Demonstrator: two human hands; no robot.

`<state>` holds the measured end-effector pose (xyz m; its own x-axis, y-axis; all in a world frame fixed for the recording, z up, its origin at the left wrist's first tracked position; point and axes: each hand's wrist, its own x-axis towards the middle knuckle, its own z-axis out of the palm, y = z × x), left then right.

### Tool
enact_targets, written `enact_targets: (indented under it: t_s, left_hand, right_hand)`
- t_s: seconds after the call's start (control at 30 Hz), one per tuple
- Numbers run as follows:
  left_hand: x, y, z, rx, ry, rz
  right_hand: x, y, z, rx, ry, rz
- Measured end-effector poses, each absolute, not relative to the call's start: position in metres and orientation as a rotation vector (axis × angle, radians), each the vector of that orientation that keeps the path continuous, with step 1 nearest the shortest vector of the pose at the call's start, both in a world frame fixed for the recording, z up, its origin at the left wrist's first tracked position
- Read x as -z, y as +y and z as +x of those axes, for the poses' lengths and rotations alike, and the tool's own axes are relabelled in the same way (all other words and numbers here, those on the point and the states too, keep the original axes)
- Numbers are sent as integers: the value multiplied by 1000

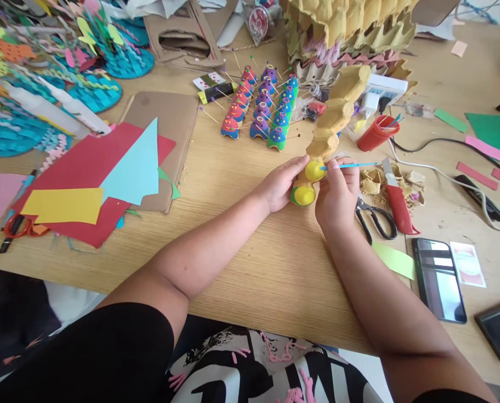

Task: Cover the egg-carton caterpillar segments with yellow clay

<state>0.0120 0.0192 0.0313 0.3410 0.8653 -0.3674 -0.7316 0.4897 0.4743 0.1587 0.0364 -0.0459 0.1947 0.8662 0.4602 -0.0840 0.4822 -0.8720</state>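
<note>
On one strip (332, 122), two yellow-topped cups (305, 195)

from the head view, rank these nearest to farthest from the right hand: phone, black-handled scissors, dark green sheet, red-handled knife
1. Black-handled scissors: right beside the right hand.
2. Red-handled knife: to the right, past the scissors.
3. Phone: lower right.
4. Dark green sheet: far right, farther back.

Left hand (286, 182) — partly hidden, carton stack (353, 21) — top cropped
</note>
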Motion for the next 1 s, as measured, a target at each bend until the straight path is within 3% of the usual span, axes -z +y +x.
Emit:
enact_targets:
  t_s: [0.47, 1.0]
  left_hand:
    - [-25, 22, 10, -1101, 670, 294]
    - [-25, 21, 10, -1173, 678, 407]
  right_hand:
    - [32, 37, 150, -958, -885, -859]
    - [4, 16, 141, -1500, -846, -811]
